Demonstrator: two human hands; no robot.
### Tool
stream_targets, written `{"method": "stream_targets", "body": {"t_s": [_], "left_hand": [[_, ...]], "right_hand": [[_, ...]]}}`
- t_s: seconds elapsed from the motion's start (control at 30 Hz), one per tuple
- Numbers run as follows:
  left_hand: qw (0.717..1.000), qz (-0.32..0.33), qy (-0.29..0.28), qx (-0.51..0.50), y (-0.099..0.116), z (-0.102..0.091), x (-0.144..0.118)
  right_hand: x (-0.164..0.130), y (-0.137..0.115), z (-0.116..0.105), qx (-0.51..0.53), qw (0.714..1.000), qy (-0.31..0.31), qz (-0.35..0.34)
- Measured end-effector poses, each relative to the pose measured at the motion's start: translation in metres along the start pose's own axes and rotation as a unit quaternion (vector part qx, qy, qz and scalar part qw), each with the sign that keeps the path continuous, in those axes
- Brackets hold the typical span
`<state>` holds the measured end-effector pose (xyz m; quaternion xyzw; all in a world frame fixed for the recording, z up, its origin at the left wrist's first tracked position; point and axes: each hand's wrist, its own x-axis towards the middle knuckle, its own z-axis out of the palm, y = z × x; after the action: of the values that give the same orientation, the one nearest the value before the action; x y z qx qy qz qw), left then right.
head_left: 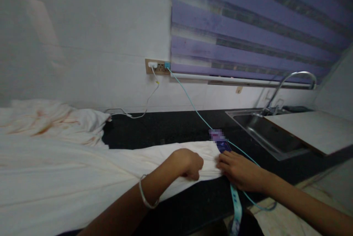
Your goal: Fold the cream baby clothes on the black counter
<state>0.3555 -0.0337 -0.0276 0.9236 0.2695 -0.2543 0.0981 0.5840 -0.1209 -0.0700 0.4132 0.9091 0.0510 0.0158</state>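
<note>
A long white cloth [110, 166] lies across the dark counter, narrowing to the right. My left hand [187, 162] rests on its narrow part with the fingers curled in, gripping the fabric. At the cloth's right end is my right hand [239, 171], its fingers bent over the edge and closed on it; the thumb is hidden. Just beyond these fingers lies a flat dark purple object [224, 147], partly covered, its far part blurred out. From under my right hand a light blue patterned strap [235, 201] hangs over the counter's front edge.
A crumpled white cloth with brown stains [55, 122] lies at the back left. A teal cable [190, 99] runs from the wall socket [160, 67] past the purple object. To the right are a steel sink [235, 114], a tap [278, 88] and a pale board [314, 129].
</note>
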Motion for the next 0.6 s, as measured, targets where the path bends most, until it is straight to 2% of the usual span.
{"method": "stream_targets", "body": {"t_s": [0.2, 0.3, 0.47, 0.6], "left_hand": [[0.999, 0.045, 0.026, -0.004, 0.006, -0.008, -0.021], [0.998, 0.048, 0.036, -0.008, 0.01, -0.002, -0.019], [0.999, 0.04, 0.006, 0.01, 0.017, 0.013, -0.003], [0.999, 0.036, 0.01, 0.01, 0.021, 0.018, 0.001]], "right_hand": [[-0.01, -0.006, 0.029, -0.055, 0.996, 0.044, 0.052], [-0.011, -0.01, 0.039, -0.067, 0.994, 0.063, 0.062], [-0.009, -0.023, 0.025, -0.043, 0.995, 0.022, 0.092], [-0.006, -0.047, 0.008, -0.034, 0.99, 0.013, 0.135]]}}
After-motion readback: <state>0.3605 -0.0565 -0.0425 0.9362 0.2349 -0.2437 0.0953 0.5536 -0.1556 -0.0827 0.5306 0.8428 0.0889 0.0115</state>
